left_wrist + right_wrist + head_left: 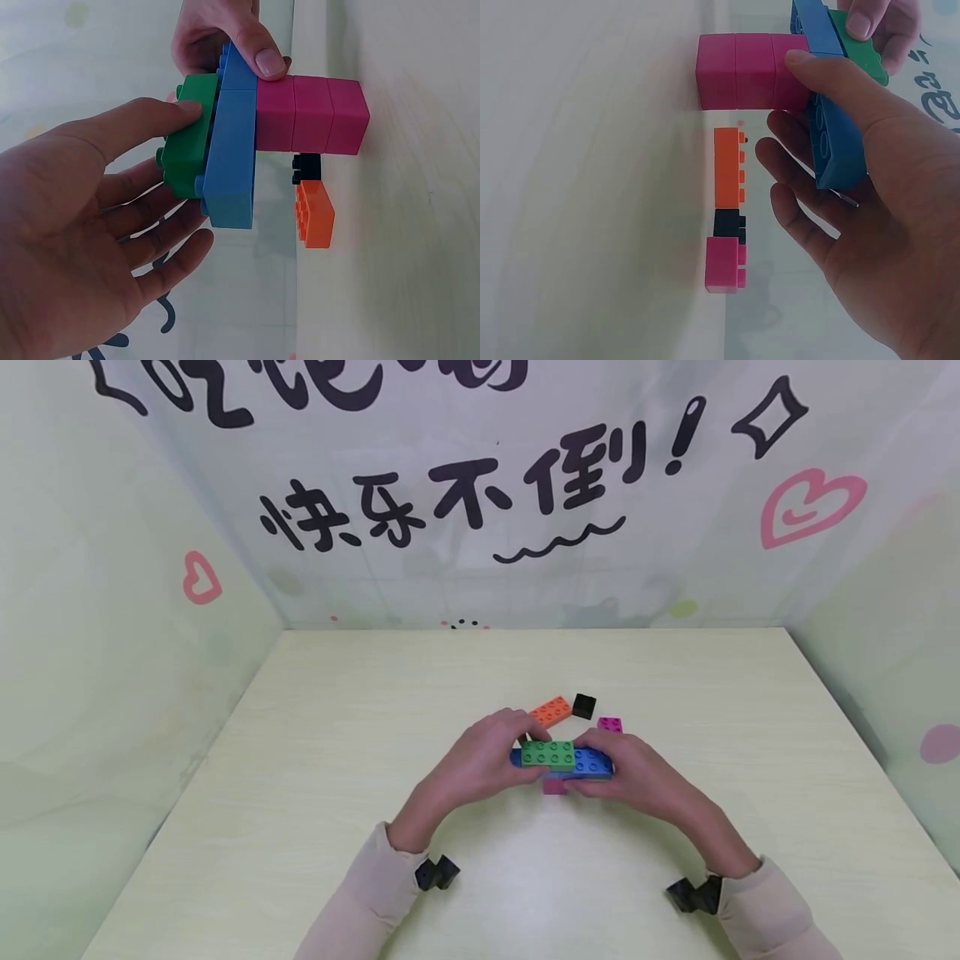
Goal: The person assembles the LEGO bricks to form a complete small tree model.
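A stack of three pink bricks (311, 116) stands upright on the table. Two blue bricks (232, 161) lie end to end across its top. Over them sits a green brick (548, 754), slightly tilted in the left wrist view, with a narrow gap showing above the blue. My left hand (487, 752) pinches the green brick, thumb on its near side. With its thumb against the uppermost pink brick just under the blue, my right hand (637, 772) holds the stack; its fingers reach round the far side, partly hidden.
Behind the stack, an orange brick (551, 712), a small black brick (584, 706) and a loose pink brick (611, 724) lie on the pale wooden table (337, 718). Printed cloth walls (465, 577) border the table at the back and both sides.
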### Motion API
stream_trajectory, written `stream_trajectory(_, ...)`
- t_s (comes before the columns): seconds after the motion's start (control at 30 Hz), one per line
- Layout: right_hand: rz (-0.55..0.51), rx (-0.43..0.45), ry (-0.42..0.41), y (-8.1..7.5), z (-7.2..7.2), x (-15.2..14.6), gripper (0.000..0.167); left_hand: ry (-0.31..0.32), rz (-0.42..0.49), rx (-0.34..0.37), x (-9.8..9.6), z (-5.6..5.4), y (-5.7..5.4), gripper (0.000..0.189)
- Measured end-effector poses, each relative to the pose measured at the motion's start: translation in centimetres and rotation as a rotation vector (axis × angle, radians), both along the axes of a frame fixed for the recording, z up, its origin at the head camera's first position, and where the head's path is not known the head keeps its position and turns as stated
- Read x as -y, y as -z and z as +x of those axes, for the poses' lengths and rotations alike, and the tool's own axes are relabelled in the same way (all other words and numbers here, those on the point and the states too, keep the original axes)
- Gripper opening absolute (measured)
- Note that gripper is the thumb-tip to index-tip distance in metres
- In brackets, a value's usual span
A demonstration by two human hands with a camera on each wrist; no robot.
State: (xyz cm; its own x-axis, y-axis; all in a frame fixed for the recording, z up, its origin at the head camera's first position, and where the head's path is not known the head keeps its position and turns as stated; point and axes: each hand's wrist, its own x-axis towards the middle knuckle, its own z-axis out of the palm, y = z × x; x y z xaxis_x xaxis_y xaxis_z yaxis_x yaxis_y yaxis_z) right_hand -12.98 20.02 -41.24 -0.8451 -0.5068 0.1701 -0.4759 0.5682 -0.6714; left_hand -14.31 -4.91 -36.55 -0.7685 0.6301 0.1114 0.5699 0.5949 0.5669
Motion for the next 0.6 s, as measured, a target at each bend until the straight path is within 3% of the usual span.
stream_trajectory(0.17, -0.125, -0.065, -0.031, -0.1, -0.1, 0.0, 0.046, -0.008, -0.001, 0.003, 0.0, 0.0, 0.1, 0.034)
stream_trajectory(0.27, -0.184, -0.099, -0.043, -1.4, 0.4, 0.4, 0.042, -0.014, 0.007, 0.007, 0.0, 0.0, 0.2, 0.034)
stream_trajectory(0.4, -0.206, -0.111, -0.045, -3.3, 1.2, 1.1, 0.039, -0.019, 0.02, 0.016, 0.0, 0.1, 0.3, 0.034)
stream_trajectory(0.6, -0.208, -0.106, -0.046, -3.6, 1.2, 1.2, 0.039, -0.019, 0.05, 0.03, 0.2, 0.0, 0.4, 0.033)
